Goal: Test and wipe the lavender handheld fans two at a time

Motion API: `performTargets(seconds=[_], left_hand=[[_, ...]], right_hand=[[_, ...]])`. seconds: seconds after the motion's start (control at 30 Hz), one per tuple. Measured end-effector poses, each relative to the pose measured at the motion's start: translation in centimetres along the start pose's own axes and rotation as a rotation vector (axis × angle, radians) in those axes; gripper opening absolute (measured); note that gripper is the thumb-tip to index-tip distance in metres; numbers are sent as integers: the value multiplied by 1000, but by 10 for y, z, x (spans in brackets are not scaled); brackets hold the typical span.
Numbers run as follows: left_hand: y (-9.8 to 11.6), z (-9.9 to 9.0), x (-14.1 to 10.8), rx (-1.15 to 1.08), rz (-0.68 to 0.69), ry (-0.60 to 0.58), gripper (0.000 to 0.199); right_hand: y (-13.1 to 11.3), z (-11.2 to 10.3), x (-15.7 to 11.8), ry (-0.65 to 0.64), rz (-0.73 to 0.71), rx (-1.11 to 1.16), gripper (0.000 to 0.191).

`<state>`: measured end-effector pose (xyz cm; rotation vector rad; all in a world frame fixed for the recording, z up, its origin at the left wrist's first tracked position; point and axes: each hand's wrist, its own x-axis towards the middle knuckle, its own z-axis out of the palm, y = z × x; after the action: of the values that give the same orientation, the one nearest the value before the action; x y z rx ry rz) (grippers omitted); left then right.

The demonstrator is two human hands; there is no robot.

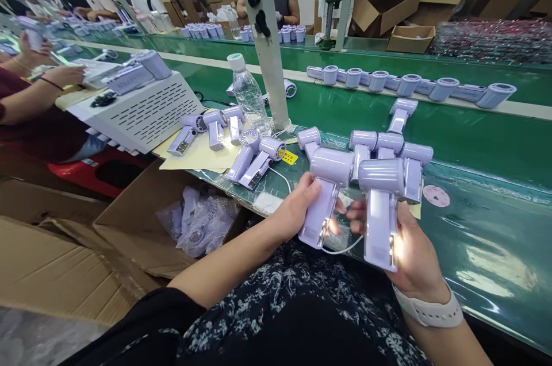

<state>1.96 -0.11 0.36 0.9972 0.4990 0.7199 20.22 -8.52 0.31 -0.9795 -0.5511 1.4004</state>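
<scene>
Gripping one lilac plastic handheld fan (324, 193) in left hand (295, 211), another lilac fan (382, 211) in right hand (414, 257); both closed round handles. Best kept upright, apart, w/ white cable (340, 250) slack.

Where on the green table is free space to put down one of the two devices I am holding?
Bare green mat lies right of your right hand, beyond the round pink sticker. The belt strip before the far row of devices is also free. It is crowded ahead of both hands, in the device cluster, and near the bottle.
</scene>
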Motion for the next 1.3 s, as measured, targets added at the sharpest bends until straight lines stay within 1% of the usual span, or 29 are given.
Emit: performTargets(seconds=[0.07,0.1,0.17,0.23,0.33,0.43,0.53,0.6,0.7,0.8,0.87,0.93,1.0,1.13,1.2,1.3], left_hand=[[4,1,-2,-47,-9,-60,55],[7,3,-4,-50,-6,-82,53],[15,6,-10,-38,8,-102,49],[24,11,-17,-28,17,-114,43],[33,18,-24,-55,7,-130,41],[33,19,-22,-122,-19,-86,55],[30,17,-16,-147,-104,-19,63],[27,15,-13,-135,-155,25,59],[26,11,-10,-195,-138,66,49],[27,7,-10,-294,-103,1,38],[28,6,-10,-305,-106,-62,34],[29,7,-11,-265,-99,-85,35],[30,8,-12,-201,-66,-70,38],[32,11,-14,-91,-18,-29,52],[32,11,-14,-79,-26,-46,57],[31,9,-12,-79,-36,-98,53]], right_hand=[[-1,1,-2,53,31,15,41],[-2,3,-4,54,43,25,38],[-7,7,-7,-3,50,40,34],[-12,10,-10,-47,19,43,33],[-19,14,-11,-17,-35,30,28],[-22,18,-9,26,-69,63,19],[-24,24,-8,7,-14,101,25],[-25,27,-8,-3,40,107,28],[-29,29,-8,-4,70,115,32],[-32,27,-9,-36,35,116,34],[-34,25,-10,-63,17,107,29],[-35,22,-12,-70,10,92,22],[-34,19,-13,-41,-21,76,20],[-31,15,-12,64,-67,30,26],[-29,14,-10,106,-60,17,26],[-27,15,-8,146,-82,5,29]])
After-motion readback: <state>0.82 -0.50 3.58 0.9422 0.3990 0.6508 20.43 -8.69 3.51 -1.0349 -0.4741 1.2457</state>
